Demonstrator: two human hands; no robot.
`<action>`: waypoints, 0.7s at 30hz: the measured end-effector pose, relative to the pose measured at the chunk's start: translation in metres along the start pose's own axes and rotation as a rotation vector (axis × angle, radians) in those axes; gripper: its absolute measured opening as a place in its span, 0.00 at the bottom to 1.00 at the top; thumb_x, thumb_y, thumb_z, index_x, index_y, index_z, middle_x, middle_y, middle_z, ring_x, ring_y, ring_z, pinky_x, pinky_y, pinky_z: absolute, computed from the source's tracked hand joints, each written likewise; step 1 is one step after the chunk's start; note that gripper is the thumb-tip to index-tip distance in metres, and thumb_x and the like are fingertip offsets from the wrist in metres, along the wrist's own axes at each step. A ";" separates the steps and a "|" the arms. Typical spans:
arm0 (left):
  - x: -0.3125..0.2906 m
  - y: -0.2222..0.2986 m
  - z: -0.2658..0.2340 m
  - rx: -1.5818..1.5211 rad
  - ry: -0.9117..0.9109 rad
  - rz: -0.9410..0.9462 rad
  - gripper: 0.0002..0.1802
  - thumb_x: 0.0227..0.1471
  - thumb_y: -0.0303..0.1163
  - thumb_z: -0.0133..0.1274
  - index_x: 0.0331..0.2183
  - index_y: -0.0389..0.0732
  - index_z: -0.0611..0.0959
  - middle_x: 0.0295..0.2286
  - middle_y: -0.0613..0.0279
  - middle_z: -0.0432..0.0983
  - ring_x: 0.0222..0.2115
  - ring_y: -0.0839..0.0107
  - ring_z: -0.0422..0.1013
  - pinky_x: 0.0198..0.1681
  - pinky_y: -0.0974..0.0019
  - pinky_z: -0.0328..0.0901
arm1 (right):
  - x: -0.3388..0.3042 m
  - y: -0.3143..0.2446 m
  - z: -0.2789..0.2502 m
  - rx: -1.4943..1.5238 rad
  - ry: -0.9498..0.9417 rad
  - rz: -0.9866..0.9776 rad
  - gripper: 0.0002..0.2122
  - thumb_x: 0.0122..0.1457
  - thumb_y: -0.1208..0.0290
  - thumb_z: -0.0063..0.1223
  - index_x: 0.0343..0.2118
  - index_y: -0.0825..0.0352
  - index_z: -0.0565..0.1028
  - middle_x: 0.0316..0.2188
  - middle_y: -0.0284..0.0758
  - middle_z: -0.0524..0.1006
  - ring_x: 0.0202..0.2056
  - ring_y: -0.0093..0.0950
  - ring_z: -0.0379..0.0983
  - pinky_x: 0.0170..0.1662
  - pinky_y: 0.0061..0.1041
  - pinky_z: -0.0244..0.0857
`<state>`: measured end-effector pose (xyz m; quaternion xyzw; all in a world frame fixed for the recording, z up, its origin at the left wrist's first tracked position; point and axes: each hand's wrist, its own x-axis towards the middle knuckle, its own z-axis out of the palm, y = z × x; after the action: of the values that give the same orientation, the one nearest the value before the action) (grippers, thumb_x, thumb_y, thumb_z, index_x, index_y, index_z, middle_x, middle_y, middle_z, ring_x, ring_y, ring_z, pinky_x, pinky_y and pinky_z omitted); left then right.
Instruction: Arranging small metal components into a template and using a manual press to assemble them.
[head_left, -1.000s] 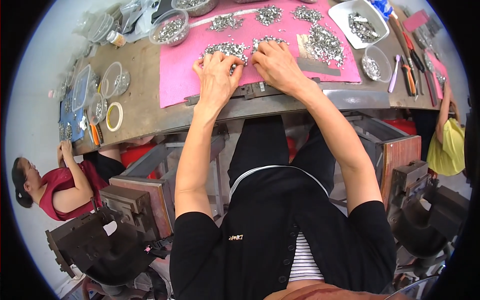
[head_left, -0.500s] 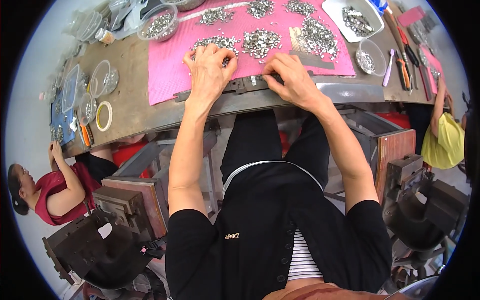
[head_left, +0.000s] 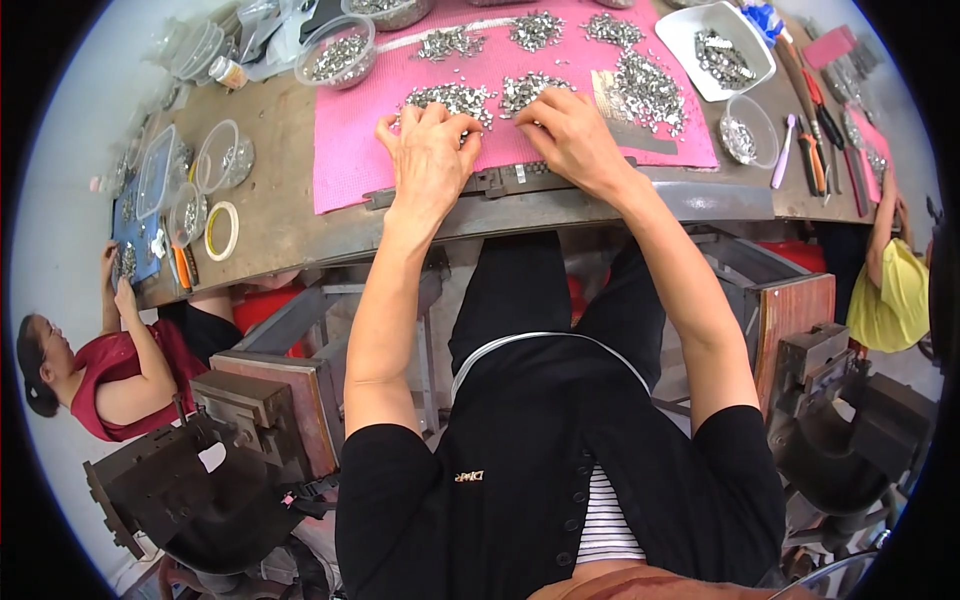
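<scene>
My left hand (head_left: 430, 155) is bent over the near edge of a pile of small shiny metal pieces (head_left: 462, 98), its fingers curled and thumb close to the index finger. Beside it, my right hand (head_left: 572, 140) reaches a second pile of metal pieces (head_left: 522, 92) with fingers pinched together. Whatever either hand's fingertips hold is too small or hidden to make out. Below both hands, along the bench's front edge, lies a dark metal bar fixture (head_left: 490, 184) with a few small bright pieces set in it near the middle.
A pink mat (head_left: 345, 150) carries several more piles. Around it stand a round tub (head_left: 335, 52), a white tray (head_left: 715, 60) and a clear cup (head_left: 748, 132) of metal pieces. Pliers (head_left: 810, 158) and a purple-handled tool (head_left: 783, 152) lie right. Co-workers sit at both sides.
My right hand has moved from the bar fixture up to the second metal pile, uncovering the bar's right part. My left hand stays at its pile. The whole view has shifted slightly.
</scene>
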<state>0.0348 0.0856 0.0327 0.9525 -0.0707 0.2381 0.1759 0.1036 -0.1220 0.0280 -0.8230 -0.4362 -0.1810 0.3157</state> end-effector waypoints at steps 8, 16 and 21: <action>-0.002 -0.009 0.008 -0.095 -0.005 0.000 0.05 0.47 0.34 0.64 0.31 0.50 0.88 0.30 0.67 0.75 0.40 0.64 0.69 0.53 0.46 0.52 | 0.025 0.002 0.029 -0.299 -0.068 -0.039 0.04 0.56 0.72 0.57 0.32 0.65 0.78 0.33 0.36 0.74 0.39 0.36 0.72 0.44 0.37 0.62; -0.003 -0.004 0.005 -0.055 0.047 0.036 0.04 0.47 0.34 0.63 0.29 0.48 0.86 0.29 0.67 0.74 0.39 0.64 0.69 0.55 0.44 0.51 | -0.007 -0.011 -0.016 0.057 -0.081 0.058 0.03 0.58 0.74 0.56 0.33 0.66 0.74 0.31 0.34 0.74 0.34 0.34 0.73 0.42 0.32 0.60; 0.002 -0.006 0.006 -0.092 -0.033 0.016 0.04 0.48 0.34 0.61 0.29 0.47 0.86 0.30 0.67 0.74 0.40 0.64 0.69 0.55 0.43 0.50 | -0.035 -0.018 -0.028 0.112 -0.076 0.061 0.06 0.54 0.76 0.59 0.31 0.66 0.73 0.30 0.34 0.72 0.36 0.33 0.71 0.43 0.32 0.60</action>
<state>0.0411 0.0890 0.0266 0.9467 -0.0919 0.2203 0.2163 0.0682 -0.1548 0.0351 -0.8233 -0.4319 -0.1153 0.3498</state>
